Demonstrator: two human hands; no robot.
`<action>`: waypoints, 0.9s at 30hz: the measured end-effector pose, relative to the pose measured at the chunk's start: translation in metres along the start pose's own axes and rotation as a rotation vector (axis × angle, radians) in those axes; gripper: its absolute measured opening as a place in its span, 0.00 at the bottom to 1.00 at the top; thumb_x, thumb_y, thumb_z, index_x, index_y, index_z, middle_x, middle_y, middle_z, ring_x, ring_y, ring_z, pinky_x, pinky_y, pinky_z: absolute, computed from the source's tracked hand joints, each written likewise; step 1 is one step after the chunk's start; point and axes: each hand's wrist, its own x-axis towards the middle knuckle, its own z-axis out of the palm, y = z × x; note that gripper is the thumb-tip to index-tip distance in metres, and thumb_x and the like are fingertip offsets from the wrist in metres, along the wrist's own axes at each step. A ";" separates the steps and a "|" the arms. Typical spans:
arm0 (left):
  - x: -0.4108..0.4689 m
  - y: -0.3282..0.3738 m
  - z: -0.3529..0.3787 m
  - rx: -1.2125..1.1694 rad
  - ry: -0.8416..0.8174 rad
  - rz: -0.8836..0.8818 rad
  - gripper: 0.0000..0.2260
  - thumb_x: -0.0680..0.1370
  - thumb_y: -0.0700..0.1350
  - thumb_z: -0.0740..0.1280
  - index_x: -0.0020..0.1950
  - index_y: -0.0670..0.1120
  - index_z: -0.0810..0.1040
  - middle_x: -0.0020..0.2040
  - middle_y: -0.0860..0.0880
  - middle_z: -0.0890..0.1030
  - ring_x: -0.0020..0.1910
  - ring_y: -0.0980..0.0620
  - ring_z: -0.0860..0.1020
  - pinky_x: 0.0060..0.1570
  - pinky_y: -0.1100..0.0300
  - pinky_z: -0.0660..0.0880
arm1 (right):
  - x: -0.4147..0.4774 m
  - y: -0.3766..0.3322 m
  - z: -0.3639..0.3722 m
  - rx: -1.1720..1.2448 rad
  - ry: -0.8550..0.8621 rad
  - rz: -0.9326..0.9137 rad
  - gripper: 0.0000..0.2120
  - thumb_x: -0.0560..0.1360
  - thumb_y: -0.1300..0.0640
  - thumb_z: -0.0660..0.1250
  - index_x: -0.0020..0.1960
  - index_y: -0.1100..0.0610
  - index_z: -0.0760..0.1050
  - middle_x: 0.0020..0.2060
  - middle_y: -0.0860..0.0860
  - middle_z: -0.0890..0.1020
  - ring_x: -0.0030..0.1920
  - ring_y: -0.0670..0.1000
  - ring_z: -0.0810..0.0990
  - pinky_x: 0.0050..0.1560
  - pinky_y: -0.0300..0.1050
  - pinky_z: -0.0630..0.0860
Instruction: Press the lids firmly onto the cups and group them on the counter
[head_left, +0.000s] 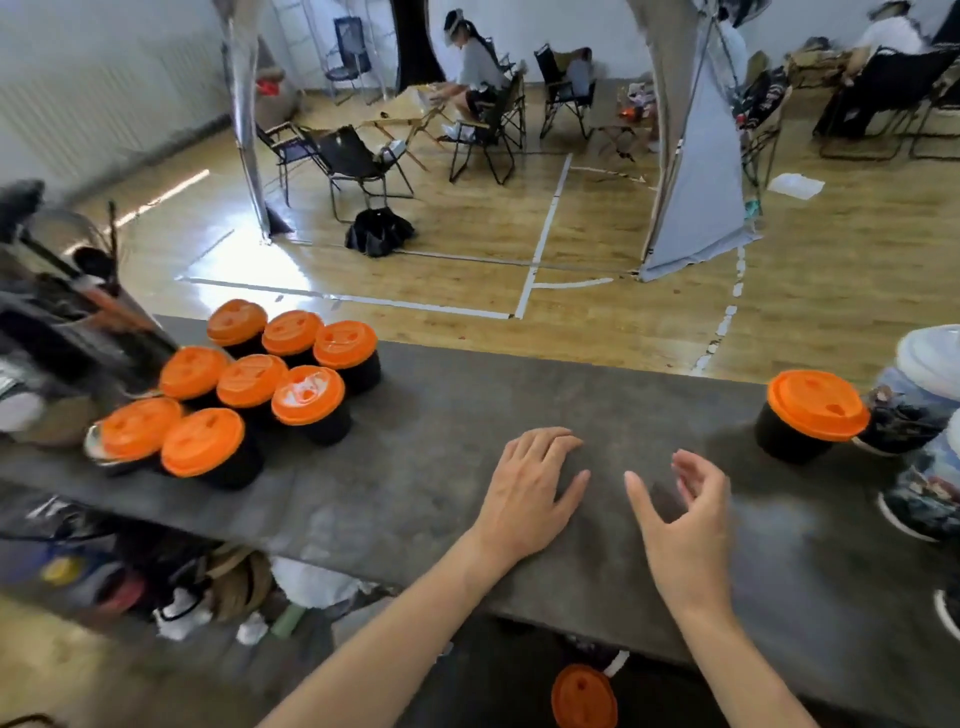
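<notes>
Several black cups with orange lids (249, 382) stand grouped in rows at the left of the grey counter (441, 415). One more black cup with an orange lid (810, 415) stands alone at the right. My left hand (530, 493) rests flat on the counter's middle, fingers straight, holding nothing. My right hand (685, 514) hovers just right of it, fingers loosely curved and empty, well left of the lone cup. Another orange lid (584, 696) shows below the counter's near edge.
Patterned cups with white lids (919, 395) crowd the counter's right end. Dark equipment and utensils (62, 322) stand at the left end. Bags and clutter (208, 587) lie under the counter. Beyond it are a wooden floor, folding chairs and seated people.
</notes>
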 end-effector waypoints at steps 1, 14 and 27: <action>-0.003 -0.006 -0.006 -0.005 0.035 -0.033 0.15 0.83 0.53 0.64 0.66 0.47 0.77 0.65 0.50 0.78 0.66 0.50 0.74 0.66 0.54 0.71 | -0.004 -0.007 0.013 -0.007 -0.085 -0.033 0.29 0.73 0.50 0.76 0.69 0.53 0.68 0.66 0.48 0.73 0.67 0.45 0.71 0.70 0.47 0.70; -0.070 -0.114 -0.119 0.461 0.470 -0.404 0.23 0.77 0.48 0.73 0.69 0.43 0.73 0.70 0.42 0.75 0.71 0.41 0.71 0.69 0.48 0.67 | -0.023 -0.030 0.109 -0.122 -0.560 -0.337 0.29 0.74 0.45 0.74 0.70 0.52 0.68 0.63 0.43 0.73 0.66 0.40 0.71 0.68 0.33 0.65; -0.059 -0.147 -0.139 0.500 0.394 -0.423 0.19 0.76 0.44 0.75 0.62 0.43 0.71 0.67 0.38 0.76 0.67 0.36 0.74 0.56 0.41 0.78 | -0.019 -0.026 0.105 -0.062 -0.564 -0.261 0.25 0.75 0.48 0.74 0.68 0.47 0.69 0.62 0.41 0.75 0.63 0.31 0.70 0.64 0.28 0.68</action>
